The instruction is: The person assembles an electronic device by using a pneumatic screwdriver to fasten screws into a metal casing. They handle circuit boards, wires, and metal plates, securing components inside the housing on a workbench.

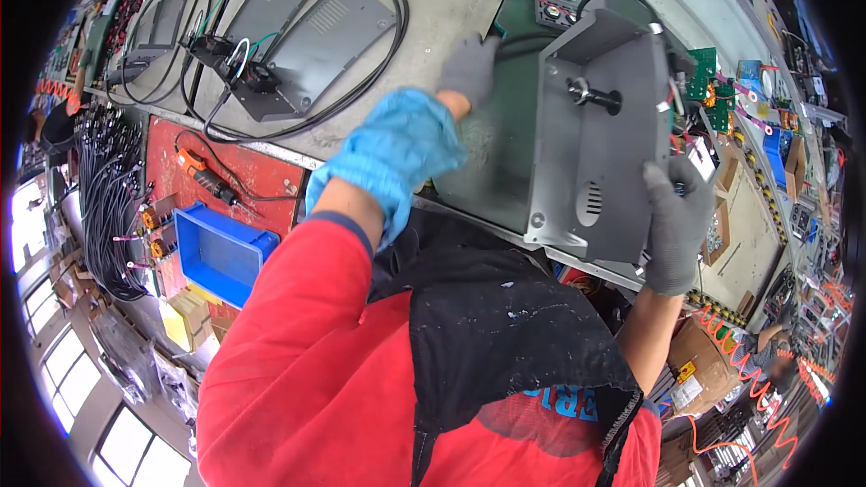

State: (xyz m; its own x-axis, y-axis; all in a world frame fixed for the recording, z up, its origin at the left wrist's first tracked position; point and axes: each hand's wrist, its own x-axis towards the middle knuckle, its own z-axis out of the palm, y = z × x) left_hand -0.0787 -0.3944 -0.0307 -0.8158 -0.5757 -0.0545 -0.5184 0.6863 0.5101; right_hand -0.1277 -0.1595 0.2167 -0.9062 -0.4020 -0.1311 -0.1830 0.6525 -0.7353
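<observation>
A dark grey sheet-metal housing (622,153) with bent side walls stands tilted at the right of the bench. It has a slotted vent near its lower end and a black fitting (595,95) sticking out of its inner face. My right hand (678,225), in a grey glove, grips the housing's right edge, thumb on the near face and the other fingers partly hidden. My left hand (467,70), also gloved, hovers over the bench left of the housing, apart from it. Motion blurs its fingers. A blue sleeve cover (392,153) wraps the left forearm.
Flat grey panels (329,41) lie at the far left inside a loop of black cable (397,54). A blue bin (221,252) and an orange-black power tool (207,179) sit at the left. Green circuit boards (704,81) stand beyond the housing. Black cables (104,189) hang far left.
</observation>
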